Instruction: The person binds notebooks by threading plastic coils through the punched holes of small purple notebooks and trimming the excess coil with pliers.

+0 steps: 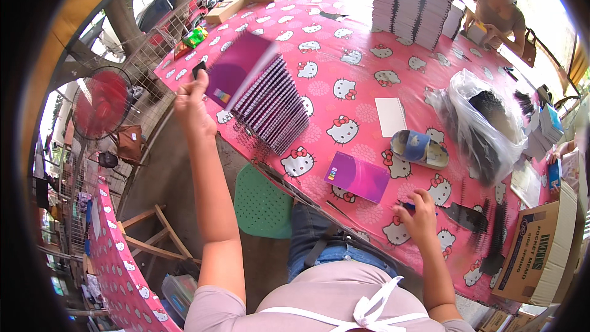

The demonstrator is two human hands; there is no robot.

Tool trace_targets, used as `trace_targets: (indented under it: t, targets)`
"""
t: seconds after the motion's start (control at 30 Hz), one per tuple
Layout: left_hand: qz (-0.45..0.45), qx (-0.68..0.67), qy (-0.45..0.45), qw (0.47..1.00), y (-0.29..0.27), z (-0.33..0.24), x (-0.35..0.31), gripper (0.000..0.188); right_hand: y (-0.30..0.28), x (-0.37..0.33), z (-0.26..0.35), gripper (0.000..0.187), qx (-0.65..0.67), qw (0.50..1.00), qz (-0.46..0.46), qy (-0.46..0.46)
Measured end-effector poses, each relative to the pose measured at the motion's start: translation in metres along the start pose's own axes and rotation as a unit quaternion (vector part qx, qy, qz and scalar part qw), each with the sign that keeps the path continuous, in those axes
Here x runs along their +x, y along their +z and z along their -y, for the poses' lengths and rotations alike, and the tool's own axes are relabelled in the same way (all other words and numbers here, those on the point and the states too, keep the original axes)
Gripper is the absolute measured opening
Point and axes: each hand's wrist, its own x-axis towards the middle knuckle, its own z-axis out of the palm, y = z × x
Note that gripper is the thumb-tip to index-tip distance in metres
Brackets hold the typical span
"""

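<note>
My left hand (195, 107) is raised at the left table edge, its fingers closed at the left side of a purple notebook (236, 74). A small black piece (200, 69) shows at the fingertips. That notebook sits at the top of a tall, leaning stack of spiral notebooks (273, 107), their dark bindings toward me. Low over the table, my right hand (422, 218) curls around a slim dark-and-blue thing (409, 206), mostly covered by the fingers. Nearer the middle lies a single purple notebook (357, 176), flat and apart from both hands.
Beyond the single notebook are a white pad (391, 117) and a blue-topped oval object (420, 149). A plastic bag with black contents (488, 123), black binding strips (470, 216) and a carton (534, 252) stand right. Tall book stacks (405, 9) and another person (501, 15) are across.
</note>
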Motion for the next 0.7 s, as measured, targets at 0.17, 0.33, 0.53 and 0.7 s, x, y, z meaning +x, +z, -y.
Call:
trace_targets:
  t: [0.17, 0.33, 0.53, 0.7]
  targets:
    - [0.049, -0.024, 0.005, 0.998, 0.009, 0.042, 0.004, 0.006, 0.037, 0.054, 0.032, 0.056, 0.037, 0.995, -0.023, 0.092]
    - [0.072, -0.013, 0.002, 0.997, -0.003, 0.042, 0.012, 0.011, 0.051, 0.068, 0.032, 0.049, 0.147, 0.981, 0.053, 0.115]
    - [0.144, 0.075, 0.247, 0.955, 0.036, -0.052, -0.09, 0.026, 0.025, 0.064, 0.038, 0.026, 0.168, 0.982, -0.078, 0.046]
    - [0.537, 0.274, 0.255, 0.756, 0.095, -0.003, -0.217, 0.034, 0.045, 0.056, 0.041, 0.023, 0.284, 0.948, -0.131, -0.062]
